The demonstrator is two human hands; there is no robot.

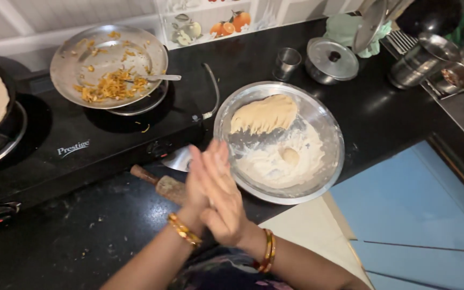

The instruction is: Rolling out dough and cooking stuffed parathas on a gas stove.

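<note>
**A:** What are your hands doing?

**B:** Your left hand (198,185) and right hand (222,201) are pressed flat together over the bench (382,115). I can't tell if dough sits between them. Roll gently and evenly.

**A:** Where's the dough?

**B:** The big dough lump (264,114) and a small ball (289,156) lie in the steel bowl (335,156). The stove (81,145) has a white label on its front. A fruit picture (210,24) is on the wall.
</note>
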